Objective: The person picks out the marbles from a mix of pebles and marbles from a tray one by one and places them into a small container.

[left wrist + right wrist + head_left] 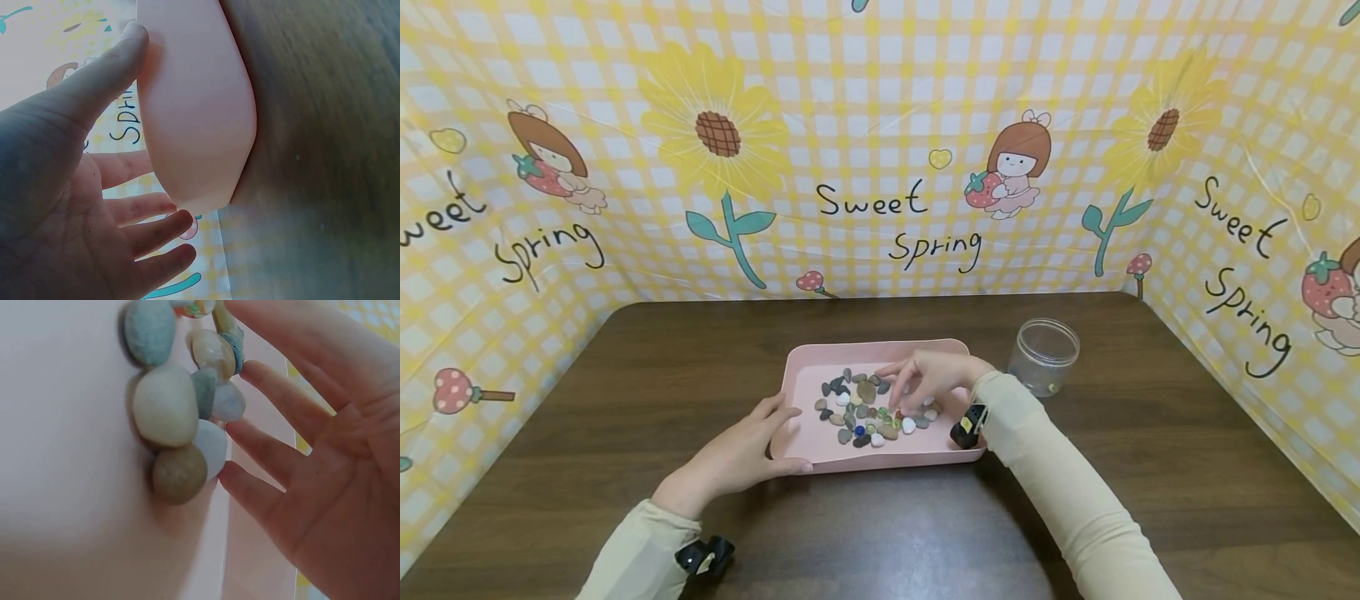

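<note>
A pink tray (850, 460) holds pebbles in grey, white and brown, with several green glass marbles (897, 423) and a blue one (860, 431) among them. My left hand (737, 450) rests at the tray's left front corner, thumb on the front rim and fingers along the left side. Over the right part of the pebbles bends my right hand (936, 375); its index finger and thumb point down among them, and whether they pinch anything is hidden. In the right wrist view, the other fingers spread beside a whitish pebble (165, 406) and a brown one (180, 474).
A clear lidless jar (1043, 354) stands behind and right of the tray, with a small greenish thing (1052, 387) at its bottom. The brown wooden table (700, 358) is backed by a yellow checked cloth (865, 100) at the back and sides.
</note>
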`<state>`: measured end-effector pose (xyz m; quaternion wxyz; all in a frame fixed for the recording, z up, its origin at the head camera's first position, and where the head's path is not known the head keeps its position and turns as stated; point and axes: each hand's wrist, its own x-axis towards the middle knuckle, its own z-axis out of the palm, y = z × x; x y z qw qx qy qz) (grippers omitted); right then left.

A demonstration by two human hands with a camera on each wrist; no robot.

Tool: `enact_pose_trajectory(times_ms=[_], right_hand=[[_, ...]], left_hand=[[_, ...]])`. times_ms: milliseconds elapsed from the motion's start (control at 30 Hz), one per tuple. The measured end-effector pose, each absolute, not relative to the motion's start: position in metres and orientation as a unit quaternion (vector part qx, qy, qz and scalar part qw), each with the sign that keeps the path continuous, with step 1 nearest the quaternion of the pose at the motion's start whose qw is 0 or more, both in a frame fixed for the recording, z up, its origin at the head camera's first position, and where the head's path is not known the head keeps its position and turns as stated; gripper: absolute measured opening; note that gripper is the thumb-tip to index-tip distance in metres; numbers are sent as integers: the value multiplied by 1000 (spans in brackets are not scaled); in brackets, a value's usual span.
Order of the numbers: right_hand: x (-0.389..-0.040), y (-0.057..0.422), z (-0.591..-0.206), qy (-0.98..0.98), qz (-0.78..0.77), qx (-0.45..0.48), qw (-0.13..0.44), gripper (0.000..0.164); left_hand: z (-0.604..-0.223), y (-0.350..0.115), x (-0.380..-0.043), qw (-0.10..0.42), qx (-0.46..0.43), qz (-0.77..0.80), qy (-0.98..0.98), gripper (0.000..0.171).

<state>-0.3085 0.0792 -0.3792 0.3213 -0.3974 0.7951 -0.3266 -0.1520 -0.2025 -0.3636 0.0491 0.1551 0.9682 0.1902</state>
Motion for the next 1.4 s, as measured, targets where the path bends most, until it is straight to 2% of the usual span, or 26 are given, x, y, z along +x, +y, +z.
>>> enact_pose_trajectory(times_ms=[1133,1400], right_hand=[[-304,77,-376,806,-310,-415,286,9],[-304,81,-368,805,-317,-431,259,8]], left_hand=[[-365,-203,-152,42,162,189,968,81],[-365,-202,-152,46,155,191,968,81]])
